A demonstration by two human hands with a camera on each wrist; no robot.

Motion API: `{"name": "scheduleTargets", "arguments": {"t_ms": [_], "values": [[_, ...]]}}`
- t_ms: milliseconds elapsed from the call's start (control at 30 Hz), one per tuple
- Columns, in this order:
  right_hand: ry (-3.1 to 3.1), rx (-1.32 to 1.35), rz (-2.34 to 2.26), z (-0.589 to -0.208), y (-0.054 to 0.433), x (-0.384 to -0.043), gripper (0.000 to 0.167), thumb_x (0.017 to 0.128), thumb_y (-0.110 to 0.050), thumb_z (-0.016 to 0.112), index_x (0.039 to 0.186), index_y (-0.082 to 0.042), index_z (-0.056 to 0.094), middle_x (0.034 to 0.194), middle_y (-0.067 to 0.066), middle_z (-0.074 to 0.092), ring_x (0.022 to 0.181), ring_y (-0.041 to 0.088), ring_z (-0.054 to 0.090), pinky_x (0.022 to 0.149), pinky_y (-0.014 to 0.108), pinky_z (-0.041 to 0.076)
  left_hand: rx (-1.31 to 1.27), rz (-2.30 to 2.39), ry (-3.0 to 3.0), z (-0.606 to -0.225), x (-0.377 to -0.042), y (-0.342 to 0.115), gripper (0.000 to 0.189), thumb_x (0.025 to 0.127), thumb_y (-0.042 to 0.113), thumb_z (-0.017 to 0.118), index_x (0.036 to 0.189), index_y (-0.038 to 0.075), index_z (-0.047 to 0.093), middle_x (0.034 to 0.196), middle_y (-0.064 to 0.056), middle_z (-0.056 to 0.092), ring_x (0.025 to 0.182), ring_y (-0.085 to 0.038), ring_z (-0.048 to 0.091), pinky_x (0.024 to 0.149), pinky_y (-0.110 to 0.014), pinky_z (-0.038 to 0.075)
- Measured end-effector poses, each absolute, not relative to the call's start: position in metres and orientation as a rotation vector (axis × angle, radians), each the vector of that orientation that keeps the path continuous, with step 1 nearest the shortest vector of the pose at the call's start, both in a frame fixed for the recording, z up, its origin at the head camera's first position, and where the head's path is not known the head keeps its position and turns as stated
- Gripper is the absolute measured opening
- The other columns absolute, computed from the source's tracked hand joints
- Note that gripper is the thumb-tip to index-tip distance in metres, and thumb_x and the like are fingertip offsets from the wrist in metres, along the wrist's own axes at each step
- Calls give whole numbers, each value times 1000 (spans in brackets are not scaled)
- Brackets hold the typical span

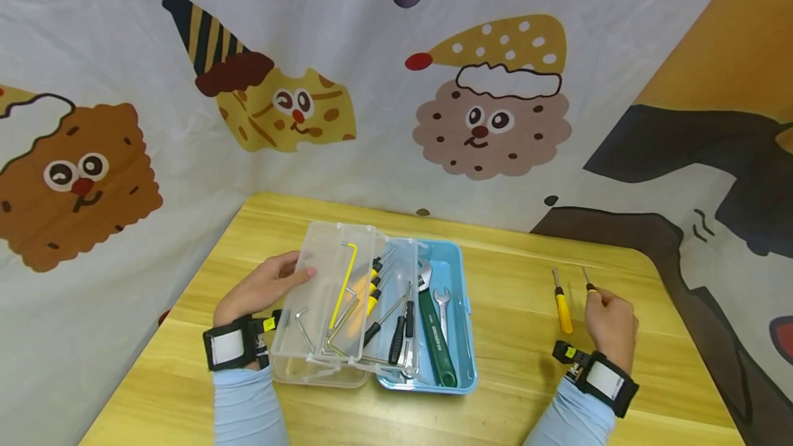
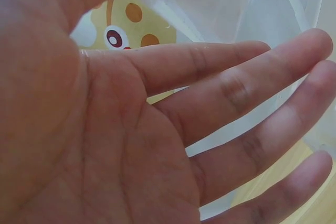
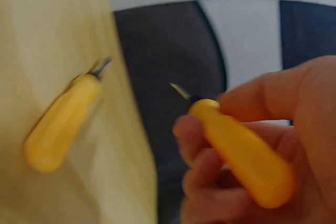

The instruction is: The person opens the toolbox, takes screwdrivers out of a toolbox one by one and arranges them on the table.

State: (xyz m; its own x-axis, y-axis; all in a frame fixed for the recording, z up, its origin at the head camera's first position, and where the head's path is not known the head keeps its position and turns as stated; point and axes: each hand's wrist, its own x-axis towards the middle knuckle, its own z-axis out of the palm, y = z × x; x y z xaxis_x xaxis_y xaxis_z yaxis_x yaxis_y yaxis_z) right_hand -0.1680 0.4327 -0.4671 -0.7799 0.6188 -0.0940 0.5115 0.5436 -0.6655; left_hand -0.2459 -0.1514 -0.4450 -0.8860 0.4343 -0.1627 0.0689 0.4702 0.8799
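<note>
My left hand is at the left side of a clear plastic lid raised over part of a blue toolbox. Its fingers lie nearly straight against the plastic in the left wrist view, and the thumb overlaps the lid's edge in the head view. With my right hand I grip a small screwdriver by its yellow handle, its tip pointing away. Another yellow-handled screwdriver lies on the table just left of that hand.
Inside the blue toolbox are a green-handled adjustable wrench, an open-end wrench and several black-handled screwdrivers. Hex keys, including a yellow one, and yellow screwdrivers show through the clear plastic. A cartoon-printed cloth borders the wooden table.
</note>
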Motion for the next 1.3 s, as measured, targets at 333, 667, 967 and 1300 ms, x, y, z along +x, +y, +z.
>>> {"name": "scheduleTargets", "arguments": {"t_ms": [333,667,967,1300], "values": [[-2746,-1006,1125,-507,449,-178,56,108,-30,49,155,0,48,150,38,51,135,54,48,96,55,50,438,1382,2370,-444,-246,-151,57,109,40,58,154,6,51,137,-18,70,116,-25,71,93,-36,62],[-2728,-975,1113,-508,446,-177,52,104,-14,51,153,1,50,143,37,57,123,50,56,73,31,45,430,1372,2377,-444,-245,-151,56,109,40,58,154,7,51,137,-17,69,117,-26,70,94,-37,62],[-2706,-962,1088,-496,440,-176,50,108,-25,49,151,0,54,146,36,55,129,51,52,82,44,49,451,1364,2384,-445,-245,-151,57,110,40,58,154,5,50,137,-18,69,116,-24,70,93,-35,62],[-2680,-686,1070,-458,402,-181,46,109,-29,56,145,-1,61,143,32,60,128,47,57,89,48,56,430,1379,2366,-446,-246,-151,56,109,40,59,154,7,51,136,-17,70,115,-25,71,93,-38,62]]}}
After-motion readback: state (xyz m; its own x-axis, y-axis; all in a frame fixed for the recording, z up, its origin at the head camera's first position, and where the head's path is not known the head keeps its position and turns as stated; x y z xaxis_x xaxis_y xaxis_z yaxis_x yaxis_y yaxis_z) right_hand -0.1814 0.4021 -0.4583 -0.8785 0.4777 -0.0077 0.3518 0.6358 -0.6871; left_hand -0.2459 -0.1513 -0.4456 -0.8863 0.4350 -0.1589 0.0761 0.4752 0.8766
